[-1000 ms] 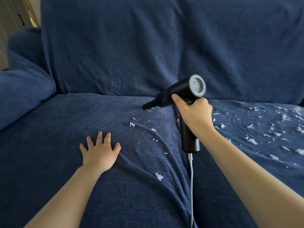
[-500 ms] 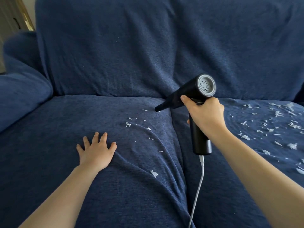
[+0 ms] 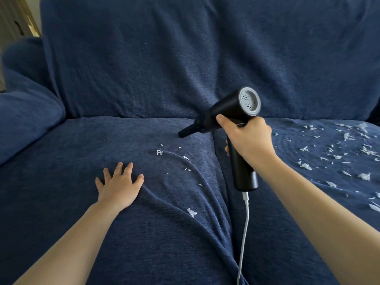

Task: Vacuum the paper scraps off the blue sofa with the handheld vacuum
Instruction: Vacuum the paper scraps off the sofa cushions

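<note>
Cable: the white cord (image 3: pixel 244 233) hangs from the handle base nearest me; I keep it slack and clear of the scraps.
Nearest scrap: one larger paper piece (image 3: pixel 191 212) sits on a fabric fold, so I plan to flatten that ridge before passing over it.
Left hand (image 3: pixel 118 187): fingers spread flat, pressing the blue sofa (image 3: pixel 61 202) seat to hold the cover taut.
Right hand (image 3: pixel 247 140): fingers wrapped round the handheld vacuum (image 3: pixel 224 112) grip.
Nozzle (image 3: pixel 185 132): low over the left cushion, possibly touching; I can't quite tell.
Small scraps (image 3: pixel 159 152): just short of the tip, so I draw the nozzle back slowly.
Right cushion scraps (image 3: pixel 337 155): the thick patch is untouched.
</note>
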`<action>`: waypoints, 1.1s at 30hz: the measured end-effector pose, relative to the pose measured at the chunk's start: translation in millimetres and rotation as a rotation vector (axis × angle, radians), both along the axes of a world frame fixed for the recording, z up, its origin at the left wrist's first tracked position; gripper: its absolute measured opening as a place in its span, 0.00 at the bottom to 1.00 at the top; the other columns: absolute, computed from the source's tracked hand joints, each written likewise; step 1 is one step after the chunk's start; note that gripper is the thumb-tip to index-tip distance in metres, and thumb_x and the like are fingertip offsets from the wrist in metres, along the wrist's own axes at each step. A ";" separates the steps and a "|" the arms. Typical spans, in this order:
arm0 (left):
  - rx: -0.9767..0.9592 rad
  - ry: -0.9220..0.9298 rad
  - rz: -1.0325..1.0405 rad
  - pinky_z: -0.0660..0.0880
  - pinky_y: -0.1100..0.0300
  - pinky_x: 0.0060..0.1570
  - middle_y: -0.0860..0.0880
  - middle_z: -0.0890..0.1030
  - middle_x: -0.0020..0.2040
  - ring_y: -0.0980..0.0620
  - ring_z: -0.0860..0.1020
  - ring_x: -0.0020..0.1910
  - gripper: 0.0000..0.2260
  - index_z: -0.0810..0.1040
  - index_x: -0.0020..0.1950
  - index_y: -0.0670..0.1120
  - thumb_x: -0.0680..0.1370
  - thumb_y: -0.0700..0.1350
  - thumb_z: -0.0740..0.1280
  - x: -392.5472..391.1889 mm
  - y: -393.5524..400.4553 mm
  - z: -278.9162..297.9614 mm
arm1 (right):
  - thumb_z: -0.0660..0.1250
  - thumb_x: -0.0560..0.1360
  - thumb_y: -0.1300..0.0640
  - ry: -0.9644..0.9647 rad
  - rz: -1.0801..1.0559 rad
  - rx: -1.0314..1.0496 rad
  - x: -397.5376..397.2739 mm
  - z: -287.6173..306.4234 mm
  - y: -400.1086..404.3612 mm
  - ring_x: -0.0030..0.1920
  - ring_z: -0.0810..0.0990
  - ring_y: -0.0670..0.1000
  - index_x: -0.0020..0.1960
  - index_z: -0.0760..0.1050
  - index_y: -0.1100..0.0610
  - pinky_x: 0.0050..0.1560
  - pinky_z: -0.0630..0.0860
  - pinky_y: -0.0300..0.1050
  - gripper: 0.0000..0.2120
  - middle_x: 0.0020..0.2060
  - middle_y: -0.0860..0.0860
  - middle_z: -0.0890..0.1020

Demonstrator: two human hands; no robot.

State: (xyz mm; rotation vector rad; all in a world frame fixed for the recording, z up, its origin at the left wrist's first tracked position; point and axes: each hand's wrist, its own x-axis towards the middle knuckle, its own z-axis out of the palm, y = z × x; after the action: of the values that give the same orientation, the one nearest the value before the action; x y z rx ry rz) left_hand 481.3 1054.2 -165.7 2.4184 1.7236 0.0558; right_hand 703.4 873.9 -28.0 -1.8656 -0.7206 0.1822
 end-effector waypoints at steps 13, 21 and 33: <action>0.016 -0.014 0.002 0.46 0.37 0.73 0.49 0.50 0.79 0.38 0.46 0.77 0.28 0.51 0.78 0.55 0.80 0.63 0.49 0.6 -0.7 0.3 | 0.74 0.73 0.41 0.024 0.110 -0.008 -22.1 -4.2 -22.2 0.28 0.85 0.51 0.38 0.80 0.64 0.48 0.85 0.56 0.24 0.27 0.56 0.84; 0.018 -0.013 0.003 0.45 0.37 0.73 0.49 0.49 0.79 0.38 0.45 0.77 0.28 0.51 0.78 0.54 0.80 0.62 0.49 0.2 -4.1 1.3 | 0.71 0.75 0.40 -0.075 0.108 -0.032 -28.0 -6.6 -18.4 0.31 0.83 0.45 0.33 0.77 0.58 0.45 0.80 0.42 0.23 0.25 0.53 0.83; 0.006 -0.006 0.012 0.45 0.37 0.73 0.50 0.49 0.79 0.39 0.45 0.77 0.28 0.50 0.78 0.55 0.80 0.62 0.49 1.4 -1.7 1.2 | 0.72 0.73 0.39 -0.068 0.125 -0.075 -21.3 1.0 -41.5 0.29 0.83 0.45 0.35 0.79 0.61 0.47 0.82 0.46 0.24 0.25 0.53 0.84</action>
State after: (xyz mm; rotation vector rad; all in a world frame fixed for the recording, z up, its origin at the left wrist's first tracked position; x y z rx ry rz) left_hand 482.8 1052.6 -164.5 2.4097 1.7377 0.0691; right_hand 682.2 832.5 -26.9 -1.9058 -0.8890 0.2301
